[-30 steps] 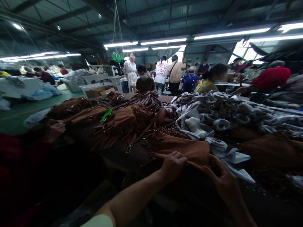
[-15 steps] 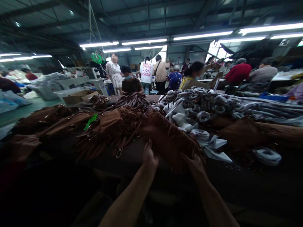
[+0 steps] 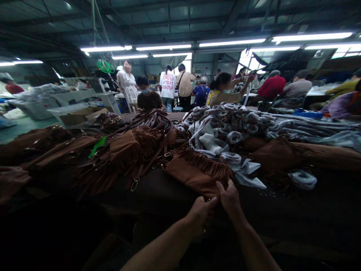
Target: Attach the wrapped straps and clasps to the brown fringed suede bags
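Note:
A brown suede fringed bag (image 3: 194, 171) lies flat on the dark table (image 3: 158, 190) in front of me, fringe along its far edge. My left hand (image 3: 200, 212) is closed on the bag's near corner. Close beside it, my right hand (image 3: 229, 195) pinches the same near edge, thumb on top. Both forearms reach in from the bottom of the view.
Left of the bag is a heap of brown fringed bags and straps (image 3: 132, 145) with a green tag (image 3: 97, 146). Grey-white rolled wrappings (image 3: 225, 128) pile up behind and to the right. Another person's hand (image 3: 11, 178) rests at far left. Several people stand or sit at the far tables.
The bag was lifted and turned over between my hands, and now lies flat with its fringe facing away. My two hands have come together at its near corner.

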`<action>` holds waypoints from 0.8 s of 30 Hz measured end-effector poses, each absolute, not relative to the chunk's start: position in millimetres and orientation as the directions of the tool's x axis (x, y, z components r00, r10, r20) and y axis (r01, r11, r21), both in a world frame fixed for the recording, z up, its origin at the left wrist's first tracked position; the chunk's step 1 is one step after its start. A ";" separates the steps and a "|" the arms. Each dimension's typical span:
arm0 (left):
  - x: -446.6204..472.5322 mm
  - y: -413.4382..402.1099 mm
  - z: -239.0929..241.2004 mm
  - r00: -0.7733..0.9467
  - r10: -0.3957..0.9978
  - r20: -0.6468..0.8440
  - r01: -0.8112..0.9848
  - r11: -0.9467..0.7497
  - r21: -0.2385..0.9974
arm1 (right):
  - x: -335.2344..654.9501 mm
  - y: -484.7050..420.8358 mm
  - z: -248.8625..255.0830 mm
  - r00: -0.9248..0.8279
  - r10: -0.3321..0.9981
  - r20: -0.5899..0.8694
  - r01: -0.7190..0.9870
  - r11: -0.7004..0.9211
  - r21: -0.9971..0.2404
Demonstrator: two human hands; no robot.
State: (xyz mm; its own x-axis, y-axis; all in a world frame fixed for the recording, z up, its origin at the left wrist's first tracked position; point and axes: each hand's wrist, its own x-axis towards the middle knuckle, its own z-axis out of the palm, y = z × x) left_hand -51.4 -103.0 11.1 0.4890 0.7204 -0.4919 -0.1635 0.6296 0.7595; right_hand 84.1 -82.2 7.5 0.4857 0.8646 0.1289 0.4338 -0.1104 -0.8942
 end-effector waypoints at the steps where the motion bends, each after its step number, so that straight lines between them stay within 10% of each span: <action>1: -54.9 -99.6 13.0 0.466 0.729 -0.501 -0.163 0.628 0.761 | 87.2 -82.6 6.7 0.495 0.852 0.170 0.470 -0.098 -0.877; 10: -169.8 -36.9 22.2 0.065 0.882 -0.466 -0.368 0.455 0.811 | 152.8 -65.5 -4.5 0.237 0.969 0.068 0.472 -0.054 -0.880; 17: -179.4 -44.6 2.6 0.044 0.884 -0.465 -0.310 0.454 0.835 | 136.6 -98.5 22.9 0.375 0.865 0.333 0.897 -0.247 -0.367; 24: -179.3 -49.2 6.7 0.038 0.897 -0.441 -0.246 0.436 0.866 | 120.0 -112.6 37.8 -0.239 0.925 0.295 0.867 0.340 -0.364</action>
